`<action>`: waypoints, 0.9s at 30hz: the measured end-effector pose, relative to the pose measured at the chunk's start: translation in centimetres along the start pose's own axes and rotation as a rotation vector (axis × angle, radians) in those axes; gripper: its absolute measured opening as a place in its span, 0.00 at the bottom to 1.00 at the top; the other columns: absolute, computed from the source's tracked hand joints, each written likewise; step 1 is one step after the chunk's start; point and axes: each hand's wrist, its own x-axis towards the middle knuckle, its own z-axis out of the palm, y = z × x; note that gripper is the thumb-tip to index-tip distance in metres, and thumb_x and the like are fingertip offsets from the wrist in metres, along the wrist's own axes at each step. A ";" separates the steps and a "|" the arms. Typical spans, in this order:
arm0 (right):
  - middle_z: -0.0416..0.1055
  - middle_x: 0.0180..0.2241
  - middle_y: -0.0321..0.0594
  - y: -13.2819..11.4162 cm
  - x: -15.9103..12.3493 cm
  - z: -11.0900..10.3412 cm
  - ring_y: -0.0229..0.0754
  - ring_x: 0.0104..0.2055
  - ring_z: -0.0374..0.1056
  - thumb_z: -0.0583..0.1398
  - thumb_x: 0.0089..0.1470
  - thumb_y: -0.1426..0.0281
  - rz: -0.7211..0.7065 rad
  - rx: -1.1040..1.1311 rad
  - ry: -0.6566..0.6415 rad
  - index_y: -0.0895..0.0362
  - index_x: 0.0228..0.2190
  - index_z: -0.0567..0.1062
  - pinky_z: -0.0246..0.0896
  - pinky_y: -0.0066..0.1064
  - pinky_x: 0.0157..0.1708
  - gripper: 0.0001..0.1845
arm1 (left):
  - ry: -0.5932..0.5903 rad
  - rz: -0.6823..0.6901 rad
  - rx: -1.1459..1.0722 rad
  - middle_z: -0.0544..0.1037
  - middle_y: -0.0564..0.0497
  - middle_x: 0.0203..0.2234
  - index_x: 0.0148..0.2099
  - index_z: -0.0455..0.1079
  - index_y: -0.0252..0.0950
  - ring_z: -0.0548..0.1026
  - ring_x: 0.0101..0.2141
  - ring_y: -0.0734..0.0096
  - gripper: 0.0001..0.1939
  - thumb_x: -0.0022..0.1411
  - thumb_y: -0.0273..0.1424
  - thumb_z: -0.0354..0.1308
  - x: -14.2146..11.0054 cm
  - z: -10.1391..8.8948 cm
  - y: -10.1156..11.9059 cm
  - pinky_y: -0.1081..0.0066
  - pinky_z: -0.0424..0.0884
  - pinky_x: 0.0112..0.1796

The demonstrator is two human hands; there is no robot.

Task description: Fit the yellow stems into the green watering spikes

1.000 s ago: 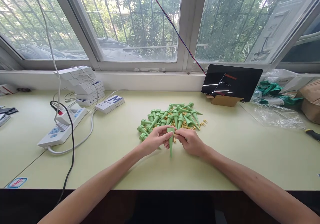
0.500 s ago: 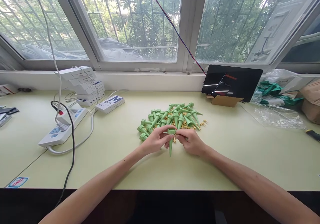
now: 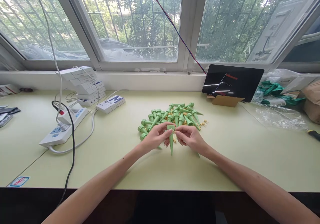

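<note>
My left hand point(image 3: 158, 135) pinches a green plant watering spike point(image 3: 171, 144) by its ribbed cap, with the pointed end downward above the table. Close to the right side of that cap is my right hand point(image 3: 191, 138), its thumb and fingertips pressed together. Whatever those fingertips hold, if anything, is too small or hidden to make out. Just beyond both hands lies a heap of similar green spikes point(image 3: 176, 114), mixed with small yellow plastic pieces point(image 3: 204, 122). The hands cover the heap's near edge.
A tablet point(image 3: 232, 82) leans in a cardboard stand point(image 3: 226, 101) at the back right, near clear plastic bags point(image 3: 277, 115). Left are a power strip point(image 3: 63, 127) with cables, stacked white boxes point(image 3: 82, 84) and a single white box point(image 3: 110, 104). A dark-handled tool point(image 3: 313, 134) lies far right.
The held spike has tipped so that its cap now shows side-on instead of its open top. My right fingertips have shifted slightly beside the cap.
</note>
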 end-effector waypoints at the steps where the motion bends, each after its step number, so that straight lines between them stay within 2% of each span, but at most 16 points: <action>1: 0.62 0.19 0.31 -0.1 0.0 0.0 0.32 0.19 0.57 0.61 0.57 0.59 0.022 0.027 0.000 0.59 0.34 0.75 0.53 0.27 0.18 0.15 | 0.000 0.004 0.016 0.61 0.59 0.20 0.57 0.67 0.35 0.68 0.20 0.76 0.23 0.65 0.42 0.56 0.0 0.0 0.0 0.73 0.69 0.24; 6: 0.64 0.19 0.31 -0.5 0.0 0.0 0.32 0.18 0.58 0.62 0.56 0.58 0.050 0.092 -0.022 0.59 0.34 0.75 0.56 0.27 0.18 0.16 | 0.007 0.006 0.047 0.62 0.58 0.20 0.57 0.67 0.36 0.68 0.20 0.76 0.22 0.65 0.42 0.55 -0.1 0.0 0.0 0.74 0.68 0.24; 15: 0.71 0.23 0.37 0.2 0.1 0.0 0.35 0.21 0.67 0.60 0.58 0.59 -0.044 0.030 -0.017 0.59 0.35 0.77 0.63 0.28 0.19 0.15 | 0.016 0.000 0.004 0.64 0.58 0.20 0.56 0.67 0.35 0.67 0.20 0.77 0.21 0.65 0.41 0.55 0.0 0.1 0.0 0.74 0.67 0.24; 20: 0.70 0.21 0.36 -0.1 0.1 0.1 0.34 0.18 0.65 0.61 0.57 0.58 -0.027 0.037 -0.013 0.60 0.34 0.77 0.62 0.28 0.18 0.16 | 0.013 0.009 0.009 0.62 0.59 0.20 0.55 0.66 0.36 0.68 0.20 0.77 0.20 0.66 0.41 0.55 0.0 0.1 -0.4 0.74 0.67 0.24; 23: 0.69 0.20 0.35 -0.7 0.1 0.2 0.33 0.16 0.63 0.62 0.56 0.58 0.008 0.066 -0.025 0.60 0.29 0.77 0.61 0.28 0.16 0.17 | 0.005 0.026 0.024 0.61 0.59 0.20 0.55 0.66 0.36 0.68 0.20 0.76 0.20 0.66 0.41 0.55 -0.1 0.1 -0.6 0.74 0.66 0.23; 27: 0.68 0.17 0.34 -1.0 0.0 0.1 0.31 0.15 0.60 0.61 0.57 0.59 0.057 0.104 -0.069 0.60 0.24 0.74 0.59 0.27 0.16 0.18 | -0.002 0.033 0.097 0.66 0.58 0.19 0.55 0.65 0.35 0.68 0.21 0.75 0.20 0.66 0.41 0.55 -0.2 0.1 -0.7 0.74 0.66 0.24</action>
